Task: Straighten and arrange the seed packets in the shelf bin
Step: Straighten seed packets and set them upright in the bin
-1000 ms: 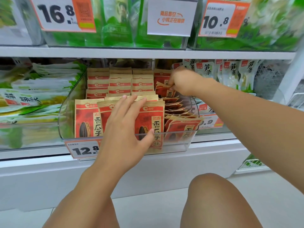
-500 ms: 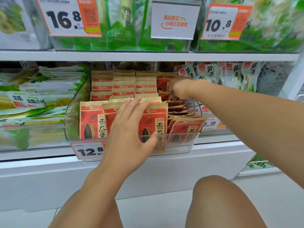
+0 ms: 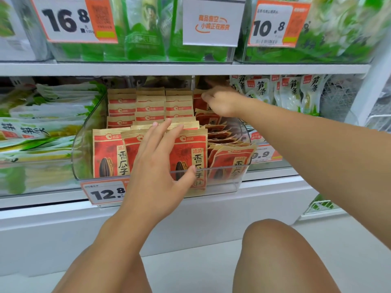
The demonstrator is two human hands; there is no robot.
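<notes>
A clear plastic shelf bin point(image 3: 220, 185) holds red and tan sunflower seed packets. Upright rows point(image 3: 150, 106) stand at the back and left, with front packets point(image 3: 105, 155) facing me. At the right, a pile of packets point(image 3: 222, 136) lies slumped and tilted. My left hand point(image 3: 160, 166) rests with straight fingers over the tops of the front middle packets, thumb against a packet's face point(image 3: 194, 153). My right hand point(image 3: 220, 100) reaches to the back right of the bin, fingers curled at an upright packet point(image 3: 197, 101) there; its grip is blurred.
A 12.8 price tag point(image 3: 105, 192) hangs on the bin's front. Green-and-white snack bags point(image 3: 42, 127) fill the bin to the left, bamboo shoot packs point(image 3: 294, 92) the right. The upper shelf point(image 3: 190, 68) hangs close above. My bare knees point(image 3: 275, 240) are below the shelf.
My right hand has lifted from the slumped pile toward the back right packets. The left hand has stayed on the front packets. The view has shifted slightly.
</notes>
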